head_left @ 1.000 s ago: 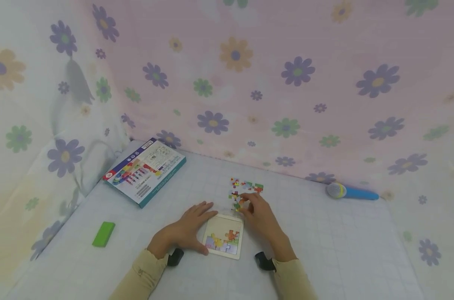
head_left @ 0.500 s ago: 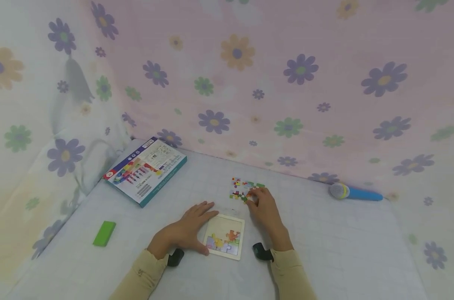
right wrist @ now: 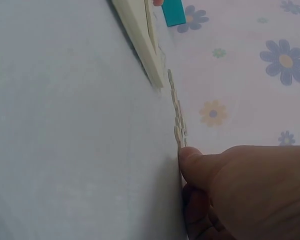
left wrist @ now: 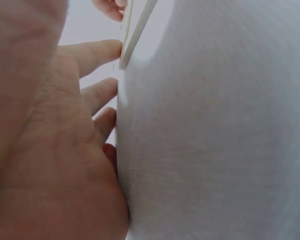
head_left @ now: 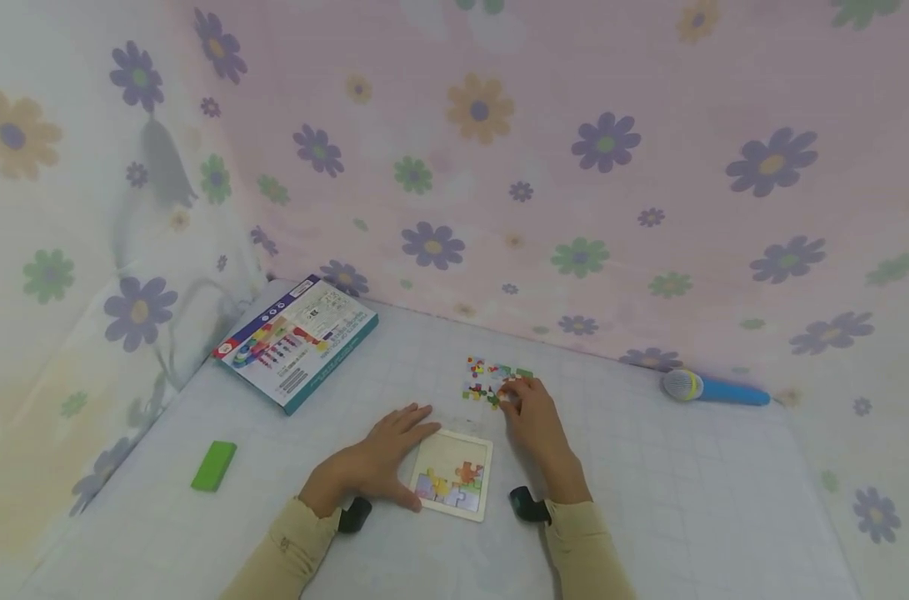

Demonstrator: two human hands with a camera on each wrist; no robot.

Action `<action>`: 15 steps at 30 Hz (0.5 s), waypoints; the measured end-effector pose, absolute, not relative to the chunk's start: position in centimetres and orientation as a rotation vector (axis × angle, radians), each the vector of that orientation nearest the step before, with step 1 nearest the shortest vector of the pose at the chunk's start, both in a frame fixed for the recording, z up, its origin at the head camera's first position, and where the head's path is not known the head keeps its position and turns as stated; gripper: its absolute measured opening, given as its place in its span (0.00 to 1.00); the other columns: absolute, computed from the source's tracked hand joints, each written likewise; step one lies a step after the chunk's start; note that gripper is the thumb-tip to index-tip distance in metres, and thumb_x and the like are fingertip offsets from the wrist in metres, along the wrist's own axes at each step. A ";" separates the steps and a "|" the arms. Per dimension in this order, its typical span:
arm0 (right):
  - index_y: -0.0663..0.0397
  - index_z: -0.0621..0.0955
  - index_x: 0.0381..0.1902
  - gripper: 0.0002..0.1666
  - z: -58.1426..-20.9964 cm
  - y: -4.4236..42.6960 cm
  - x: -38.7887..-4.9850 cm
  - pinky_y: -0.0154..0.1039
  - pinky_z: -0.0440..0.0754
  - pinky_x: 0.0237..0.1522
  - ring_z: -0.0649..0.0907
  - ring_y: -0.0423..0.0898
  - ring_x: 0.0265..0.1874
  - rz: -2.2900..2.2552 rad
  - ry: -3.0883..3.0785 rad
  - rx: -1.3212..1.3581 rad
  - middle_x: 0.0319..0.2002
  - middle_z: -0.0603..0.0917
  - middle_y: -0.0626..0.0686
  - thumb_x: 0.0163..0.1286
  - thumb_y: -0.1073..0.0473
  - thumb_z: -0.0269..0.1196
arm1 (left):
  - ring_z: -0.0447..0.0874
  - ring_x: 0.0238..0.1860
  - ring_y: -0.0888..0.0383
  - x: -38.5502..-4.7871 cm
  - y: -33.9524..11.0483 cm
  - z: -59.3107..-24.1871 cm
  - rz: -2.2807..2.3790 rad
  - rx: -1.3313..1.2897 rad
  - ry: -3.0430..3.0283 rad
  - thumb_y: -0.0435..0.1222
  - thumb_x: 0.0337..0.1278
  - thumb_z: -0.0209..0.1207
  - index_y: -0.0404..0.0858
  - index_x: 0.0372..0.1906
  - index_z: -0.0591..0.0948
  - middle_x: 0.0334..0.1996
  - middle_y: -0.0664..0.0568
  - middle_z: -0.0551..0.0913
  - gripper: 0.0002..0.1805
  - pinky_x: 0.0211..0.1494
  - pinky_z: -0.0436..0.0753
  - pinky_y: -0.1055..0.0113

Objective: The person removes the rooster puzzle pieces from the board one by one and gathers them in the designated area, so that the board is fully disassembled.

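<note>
In the head view, a small puzzle tray (head_left: 488,475) with a pale rim lies flat. Several joined puzzle pieces (head_left: 467,473) fill its lower part, and its upper part shows bare board. My left hand (head_left: 379,457) rests at the tray's left side, fingers spread, with thumb and index finger touching the rim. Beyond the tray lie several loose puzzle pieces (head_left: 476,367). Over their right side is my right hand (head_left: 532,421), thumb and fingertips pinching one puzzle piece low at the cloth. In the right wrist view, the thumb (right wrist: 192,160) meets the edge of the row; the curled fingers partly hide the piece.
A flat printed box (head_left: 297,342) lies at the back left. A green block (head_left: 214,465) sits at the left, and a blue toy microphone (head_left: 724,390) lies at the back right. Flowered cloth (head_left: 529,225) hangs behind the white-covered table (head_left: 671,500).
My right hand has shifted up and right over the loose pieces, then settled slightly lower at their right side. My left hand keeps its place by the tray. The head view has shifted slightly.
</note>
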State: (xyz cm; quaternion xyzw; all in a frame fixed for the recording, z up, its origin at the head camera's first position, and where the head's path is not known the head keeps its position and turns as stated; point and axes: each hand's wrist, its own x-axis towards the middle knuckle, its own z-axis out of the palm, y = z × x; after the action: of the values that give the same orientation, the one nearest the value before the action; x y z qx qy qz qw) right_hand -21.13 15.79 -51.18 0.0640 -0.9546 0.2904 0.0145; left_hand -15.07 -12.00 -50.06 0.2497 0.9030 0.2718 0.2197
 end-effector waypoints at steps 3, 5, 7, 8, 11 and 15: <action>0.57 0.83 0.55 0.16 -51.1 15.8 -21.1 0.48 0.81 0.46 0.80 0.53 0.42 0.892 -2.989 0.192 0.55 0.79 0.62 0.71 0.61 0.66 | 0.39 0.85 0.46 -15.1 -11.9 -50.1 0.739 0.691 2.502 0.56 0.40 0.79 0.50 0.80 0.60 0.84 0.52 0.47 0.60 0.86 0.45 0.44; 0.57 0.83 0.56 0.17 -51.0 15.7 -21.1 0.52 0.83 0.54 0.82 0.56 0.49 0.879 -3.004 0.190 0.56 0.79 0.63 0.72 0.60 0.66 | 0.39 0.85 0.46 -15.1 -11.9 -50.1 0.733 0.693 2.505 0.56 0.40 0.79 0.50 0.80 0.60 0.84 0.53 0.47 0.60 0.86 0.45 0.44; 0.58 0.82 0.56 0.17 -51.0 15.7 -21.1 0.55 0.82 0.60 0.82 0.59 0.55 0.863 -3.016 0.189 0.57 0.78 0.63 0.72 0.60 0.65 | 0.39 0.85 0.46 -15.1 -11.9 -50.1 0.735 0.692 2.505 0.56 0.40 0.79 0.50 0.80 0.60 0.84 0.53 0.47 0.60 0.86 0.45 0.44; 0.59 0.81 0.56 0.17 -51.0 15.6 -21.1 0.57 0.81 0.62 0.81 0.60 0.58 0.852 -3.021 0.189 0.58 0.78 0.63 0.72 0.60 0.65 | 0.39 0.85 0.46 -15.1 -11.9 -50.1 0.735 0.695 2.505 0.56 0.39 0.79 0.49 0.80 0.60 0.84 0.52 0.47 0.60 0.86 0.45 0.43; 0.59 0.80 0.57 0.17 -51.0 15.6 -21.1 0.57 0.80 0.65 0.80 0.61 0.61 0.836 -3.039 0.179 0.59 0.77 0.63 0.73 0.60 0.64 | 0.39 0.85 0.46 -15.1 -11.9 -50.1 0.739 0.697 2.507 0.56 0.39 0.79 0.49 0.80 0.61 0.84 0.52 0.47 0.60 0.86 0.46 0.43; 0.59 0.79 0.60 0.19 -51.0 15.6 -20.9 0.57 0.80 0.65 0.80 0.60 0.61 0.836 -3.045 0.177 0.60 0.77 0.62 0.74 0.60 0.63 | 0.40 0.85 0.46 -15.1 -11.8 -50.3 0.734 0.704 2.515 0.56 0.39 0.79 0.49 0.80 0.61 0.84 0.52 0.48 0.61 0.86 0.45 0.44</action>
State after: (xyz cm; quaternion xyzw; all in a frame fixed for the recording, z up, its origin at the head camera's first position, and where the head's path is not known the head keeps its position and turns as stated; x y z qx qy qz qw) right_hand -20.93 15.64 -50.95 0.0561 -0.9627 0.2644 -0.0104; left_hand -15.10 -11.83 -50.27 0.2534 0.9059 0.2644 0.2128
